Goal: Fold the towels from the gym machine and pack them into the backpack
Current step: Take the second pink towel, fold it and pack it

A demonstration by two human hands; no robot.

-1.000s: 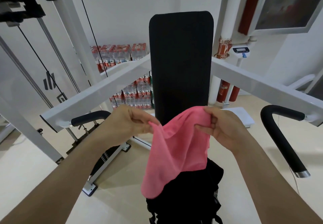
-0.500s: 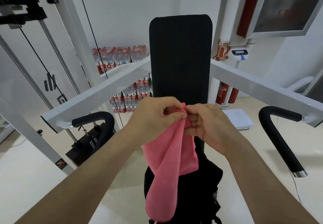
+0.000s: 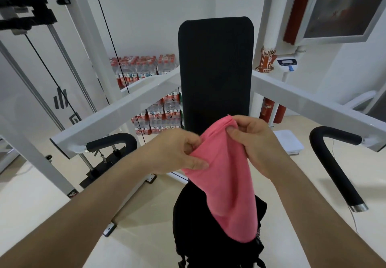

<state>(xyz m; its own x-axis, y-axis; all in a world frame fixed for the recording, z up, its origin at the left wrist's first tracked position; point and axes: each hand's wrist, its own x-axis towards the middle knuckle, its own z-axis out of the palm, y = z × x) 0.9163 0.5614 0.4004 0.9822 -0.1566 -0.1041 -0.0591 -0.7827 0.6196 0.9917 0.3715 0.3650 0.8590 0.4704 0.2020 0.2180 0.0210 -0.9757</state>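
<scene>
One pink towel (image 3: 227,184), one black backpack (image 3: 198,226), and two hands in view.

The left hand (image 3: 175,152) pinches the towel's left edge, with the thumb on the near side and the fingers curled behind the cloth. The right hand (image 3: 257,144) is a little higher and just beside it. It pinches the towel's top corner between the thumb and bent fingers. Both hands are closed narrowly on the cloth, with only a bunched width of towel between them.

From the hands the towel hangs down in a narrow, doubled drape that tapers to a rounded end. That end lies over the right side of the backpack, and whether it touches the backpack cannot be told. The backpack sits directly below the hands, and its opening is not clear to see.

Beyond the hands stands one upright black pad (image 3: 215,69). Two white bars (image 3: 117,115) reach out to either side of the hands, each ending in a black handle (image 3: 334,167), two in all. Past the left hand, many packs of bottles (image 3: 144,69) are stacked against the wall, too many to count.
</scene>
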